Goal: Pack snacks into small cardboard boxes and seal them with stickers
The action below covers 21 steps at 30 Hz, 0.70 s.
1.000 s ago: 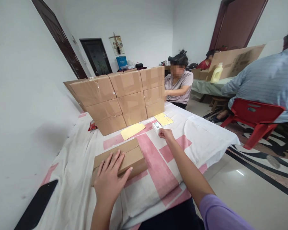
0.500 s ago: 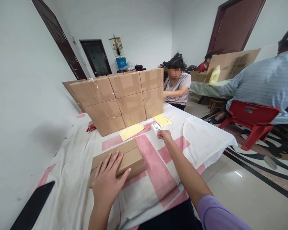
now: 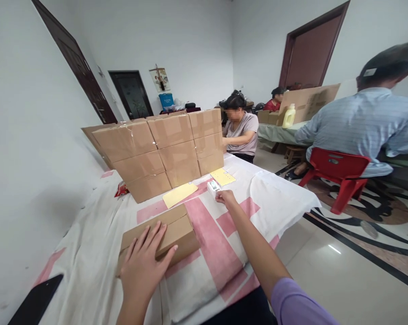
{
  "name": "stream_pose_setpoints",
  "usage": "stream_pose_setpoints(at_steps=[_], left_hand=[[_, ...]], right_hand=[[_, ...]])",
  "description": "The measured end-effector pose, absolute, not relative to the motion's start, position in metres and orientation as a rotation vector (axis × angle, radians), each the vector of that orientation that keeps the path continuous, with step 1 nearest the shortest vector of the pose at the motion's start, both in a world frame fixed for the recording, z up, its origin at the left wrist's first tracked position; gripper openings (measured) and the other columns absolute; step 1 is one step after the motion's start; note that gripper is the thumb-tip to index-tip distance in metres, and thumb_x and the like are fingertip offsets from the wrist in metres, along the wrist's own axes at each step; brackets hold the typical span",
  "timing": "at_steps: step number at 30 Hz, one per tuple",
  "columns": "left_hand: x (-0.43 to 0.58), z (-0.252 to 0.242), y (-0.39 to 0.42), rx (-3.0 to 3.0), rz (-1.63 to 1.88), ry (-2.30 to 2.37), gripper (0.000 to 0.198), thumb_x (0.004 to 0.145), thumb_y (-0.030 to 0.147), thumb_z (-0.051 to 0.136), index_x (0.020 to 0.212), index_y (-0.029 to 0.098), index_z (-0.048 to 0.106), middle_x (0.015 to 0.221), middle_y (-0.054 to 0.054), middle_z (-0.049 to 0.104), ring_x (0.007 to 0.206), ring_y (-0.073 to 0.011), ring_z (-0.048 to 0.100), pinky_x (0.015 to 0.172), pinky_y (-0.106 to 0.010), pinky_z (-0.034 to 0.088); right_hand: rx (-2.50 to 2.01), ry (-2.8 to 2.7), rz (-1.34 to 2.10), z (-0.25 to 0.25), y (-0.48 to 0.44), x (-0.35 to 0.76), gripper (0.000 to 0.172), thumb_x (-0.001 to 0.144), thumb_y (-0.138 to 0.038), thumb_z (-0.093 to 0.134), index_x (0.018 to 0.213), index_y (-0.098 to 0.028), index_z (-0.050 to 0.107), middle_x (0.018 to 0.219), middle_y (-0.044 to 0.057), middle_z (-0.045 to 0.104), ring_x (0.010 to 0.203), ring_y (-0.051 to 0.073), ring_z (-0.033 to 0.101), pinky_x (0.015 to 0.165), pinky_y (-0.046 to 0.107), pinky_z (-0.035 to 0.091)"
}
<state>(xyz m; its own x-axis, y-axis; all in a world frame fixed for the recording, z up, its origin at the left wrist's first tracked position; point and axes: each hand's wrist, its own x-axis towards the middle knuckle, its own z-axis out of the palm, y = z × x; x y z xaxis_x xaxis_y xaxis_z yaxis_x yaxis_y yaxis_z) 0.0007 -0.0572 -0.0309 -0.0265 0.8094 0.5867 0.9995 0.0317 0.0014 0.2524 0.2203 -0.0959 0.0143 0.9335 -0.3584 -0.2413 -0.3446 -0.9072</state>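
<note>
My left hand [image 3: 146, 257] lies with fingers spread on top of a closed cardboard box [image 3: 176, 228] near the front of the table. Further off, my right hand [image 3: 225, 197] has its fingers drawn together at the near edge of a small white box [image 3: 213, 188]; whether they grip it is hard to make out. Just behind the white box is a yellow sheet [image 3: 223, 177] with small marks. Another yellow sheet [image 3: 180, 195] lies between the cardboard box and a wall of stacked cartons [image 3: 178, 155].
A dark phone [image 3: 37, 300] lies at the lower left. Red wrapping [image 3: 121, 189] sits left of the cartons. One person [image 3: 244, 131] is behind the table's far end; another sits on a red chair [image 3: 339, 167] at the right. A yellow bottle [image 3: 289, 116] stands on another table.
The view has turned slightly right, so things on the table appear further left and lower. Both hands keep their places at the two boxes. The person on the red chair now shows more of the head.
</note>
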Motion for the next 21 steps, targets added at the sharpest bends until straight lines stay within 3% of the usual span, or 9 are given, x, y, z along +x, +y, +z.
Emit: stream_pose_setpoints(at_steps=[12, 14, 16, 18, 21], left_hand=[[-0.006, -0.036, -0.055, -1.837, -0.548, -1.883, 0.055, 0.091, 0.053, 0.052, 0.142, 0.031, 0.058, 0.148, 0.001, 0.057, 0.136, -0.03, 0.053, 0.11, -0.049, 0.041], [-0.007, -0.036, -0.054, -1.839, -0.545, -1.882, 0.056, 0.091, 0.054, 0.053, 0.142, 0.032, 0.057, 0.149, 0.002, 0.057, 0.136, -0.0296, 0.053, 0.11, -0.048, 0.041], [-0.007, -0.036, -0.054, -1.838, -0.54, -1.88, 0.056, 0.091, 0.054, 0.053, 0.142, 0.032, 0.057, 0.149, 0.002, 0.056, 0.136, -0.0295, 0.053, 0.11, -0.048, 0.042], [-0.006, -0.036, -0.054, -1.84, -0.538, -1.876, 0.055, 0.091, 0.054, 0.053, 0.141, 0.032, 0.058, 0.149, 0.001, 0.057, 0.136, -0.0297, 0.053, 0.11, -0.049, 0.041], [-0.005, -0.035, -0.055, -1.842, -0.546, -1.879, 0.055, 0.091, 0.053, 0.052, 0.141, 0.031, 0.058, 0.149, 0.001, 0.057, 0.136, -0.0302, 0.053, 0.11, -0.05, 0.041]], right_hand=[[-1.222, -0.868, 1.466, -0.101, 0.207, 0.253, 0.038, 0.098, -0.037, 0.063, 0.13, -0.016, 0.059, 0.128, 0.01, 0.062, 0.108, 0.024, 0.065, 0.09, 0.044, 0.058], [-1.208, -0.871, 1.441, -0.101, 0.205, 0.253, 0.028, 0.096, -0.032, 0.065, 0.116, -0.012, 0.066, 0.114, 0.009, 0.068, 0.097, 0.021, 0.068, 0.085, 0.038, 0.059], [-1.189, -0.87, 1.409, -0.1, 0.204, 0.253, 0.01, 0.088, -0.019, 0.068, 0.087, -0.01, 0.07, 0.087, 0.006, 0.07, 0.081, 0.017, 0.069, 0.077, 0.029, 0.06], [-1.166, -0.869, 1.382, -0.1, 0.203, 0.252, 0.014, 0.077, -0.009, 0.067, 0.064, -0.013, 0.064, 0.065, 0.003, 0.065, 0.069, 0.015, 0.066, 0.07, 0.023, 0.059], [-1.141, -0.871, 1.359, -0.1, 0.202, 0.251, 0.017, 0.066, -0.006, 0.064, 0.054, -0.016, 0.059, 0.056, 0.001, 0.062, 0.061, 0.014, 0.064, 0.064, 0.021, 0.058]])
